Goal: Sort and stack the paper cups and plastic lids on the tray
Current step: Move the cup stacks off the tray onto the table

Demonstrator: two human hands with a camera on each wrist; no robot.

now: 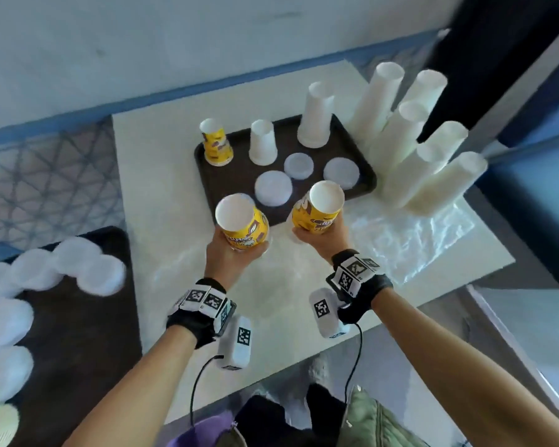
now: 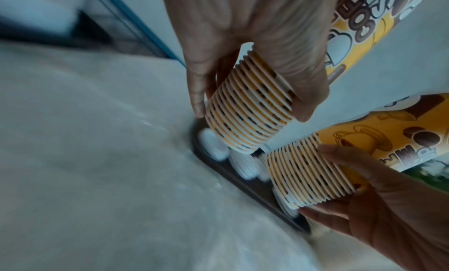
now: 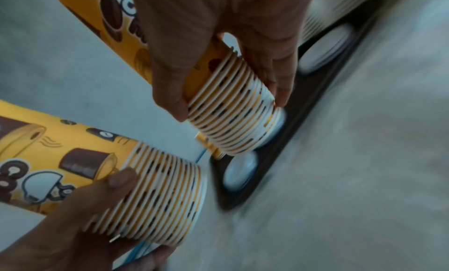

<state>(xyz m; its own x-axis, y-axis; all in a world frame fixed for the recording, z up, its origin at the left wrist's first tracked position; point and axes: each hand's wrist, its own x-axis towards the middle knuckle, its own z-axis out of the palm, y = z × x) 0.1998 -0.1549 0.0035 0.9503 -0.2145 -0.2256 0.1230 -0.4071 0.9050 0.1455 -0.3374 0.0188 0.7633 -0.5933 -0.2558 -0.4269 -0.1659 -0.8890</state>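
Head view: the left hand (image 1: 239,250) and right hand (image 1: 317,235) each grip an inverted stack of yellow cups, the left stack (image 1: 242,222) and right stack (image 1: 320,208), above the near edge of the dark tray (image 1: 207,175); the fingers are hidden behind the cups. Left wrist view: fingers (image 2: 196,94) curl round stacked rims; three lid stacks (image 2: 213,146) on the tray are blurred and partly covered. Right wrist view: the tray's far end is smeared, and cup tops are cut off.

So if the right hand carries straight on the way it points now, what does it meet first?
Probably the round plastic lid on the dark tray, just beyond the yellow cup stack that the right hand holds. How high the stack is above the tray is unclear, so it might pass over.
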